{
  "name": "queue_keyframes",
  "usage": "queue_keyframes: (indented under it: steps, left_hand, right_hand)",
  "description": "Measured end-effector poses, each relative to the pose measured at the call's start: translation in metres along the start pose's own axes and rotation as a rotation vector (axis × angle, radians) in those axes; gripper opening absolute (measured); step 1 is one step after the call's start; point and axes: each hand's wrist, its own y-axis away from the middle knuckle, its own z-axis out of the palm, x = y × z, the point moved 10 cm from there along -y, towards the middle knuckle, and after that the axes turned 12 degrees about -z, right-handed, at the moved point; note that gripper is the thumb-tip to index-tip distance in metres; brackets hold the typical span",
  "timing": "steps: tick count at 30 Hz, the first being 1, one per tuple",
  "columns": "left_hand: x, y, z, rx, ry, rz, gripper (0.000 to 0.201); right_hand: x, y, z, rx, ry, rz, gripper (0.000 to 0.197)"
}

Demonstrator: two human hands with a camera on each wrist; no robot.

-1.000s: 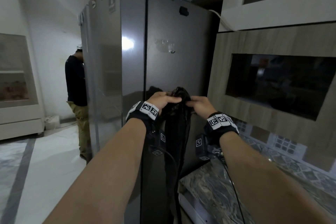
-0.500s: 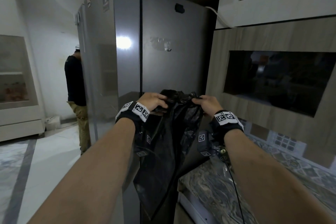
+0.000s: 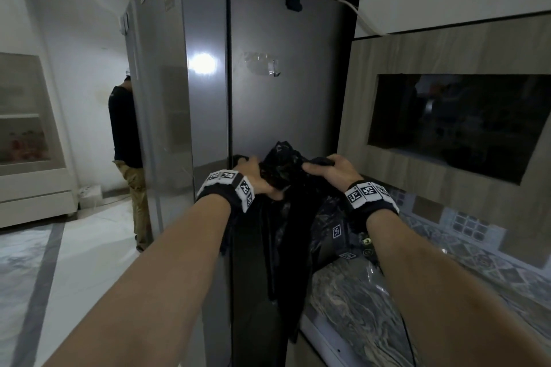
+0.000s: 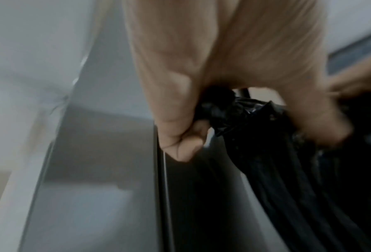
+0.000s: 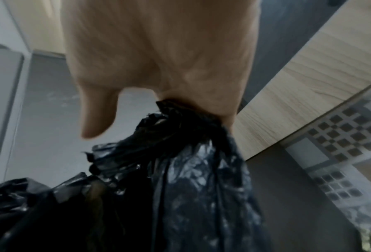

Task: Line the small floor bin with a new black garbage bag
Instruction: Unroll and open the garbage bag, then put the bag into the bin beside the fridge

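Observation:
A crumpled black garbage bag (image 3: 286, 217) hangs at chest height in front of the grey fridge. My left hand (image 3: 253, 177) grips its bunched top edge on the left, fingers curled round the plastic (image 4: 230, 109). My right hand (image 3: 334, 171) grips the top edge on the right, and the film bunches out under the palm (image 5: 180, 129). The bag (image 5: 191, 187) drops in loose folds between my forearms. No floor bin shows in any view.
The tall grey fridge (image 3: 262, 83) stands straight ahead. A marble counter (image 3: 372, 307) runs along the lower right under wood-panelled cabinets (image 3: 447, 48). Another person (image 3: 128, 143) stands behind the fridge's left side. Open tiled floor (image 3: 59, 262) lies to the left.
My hands pulled apart at the bag's top and it spread into a wider sheet, then it gathered again into narrower folds. The view tilted slightly downward.

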Motion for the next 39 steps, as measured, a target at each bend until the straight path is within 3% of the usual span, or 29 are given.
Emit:
queue_keyframes:
  steps: [3, 5, 7, 10, 13, 19, 23, 24, 27, 29, 34, 39]
  left_hand:
    - [0.004, 0.004, -0.005, 0.106, -0.091, 0.067, 0.026]
    - [-0.003, 0.005, -0.003, 0.123, -0.078, 0.065, 0.012]
    - [-0.01, 0.006, 0.004, 0.138, -0.138, 0.06, 0.013]
    - [-0.016, 0.009, 0.023, 0.178, -0.388, 0.094, 0.032]
    - [-0.024, 0.008, 0.05, 0.14, -0.504, 0.137, 0.043]
    - [-0.07, 0.001, 0.104, -0.069, -0.233, -0.007, 0.039]
    - [-0.116, -0.005, 0.145, -0.194, -0.278, -0.138, 0.096]
    - [-0.122, -0.007, 0.152, -0.169, -0.336, -0.132, 0.097]
    - [-0.124, -0.008, 0.172, -0.071, -0.385, -0.062, 0.048]
    - [-0.133, -0.005, 0.193, -0.087, -0.359, -0.088, 0.033]
    - [-0.178, -0.003, 0.263, -0.173, -0.284, -0.201, 0.024]
    - [-0.225, 0.003, 0.339, -0.184, -0.187, -0.292, 0.026]
  right_hand:
    - [0.01, 0.005, 0.005, -0.066, 0.324, 0.008, 0.034]
    - [0.02, 0.01, 0.003, -0.06, 0.443, 0.03, 0.032]
    - [0.031, 0.014, 0.004, -0.07, 0.521, 0.059, 0.035]
    - [0.056, 0.02, 0.011, -0.115, 0.599, 0.124, 0.045]
    - [0.078, 0.025, 0.023, -0.136, 0.604, 0.15, 0.045]
    - [0.126, 0.038, 0.071, -0.207, 0.553, 0.167, 0.044]
    - [0.155, 0.047, 0.105, -0.242, 0.571, 0.176, 0.043]
    - [0.163, 0.05, 0.113, -0.248, 0.57, 0.184, 0.042]
    - [0.184, 0.068, 0.135, -0.258, 0.591, 0.208, 0.037]
    - [0.198, 0.084, 0.145, -0.242, 0.601, 0.242, 0.032]
    - [0.261, 0.122, 0.174, -0.336, 0.603, 0.32, 0.022]
    - [0.337, 0.157, 0.203, -0.419, 0.601, 0.337, 0.042]
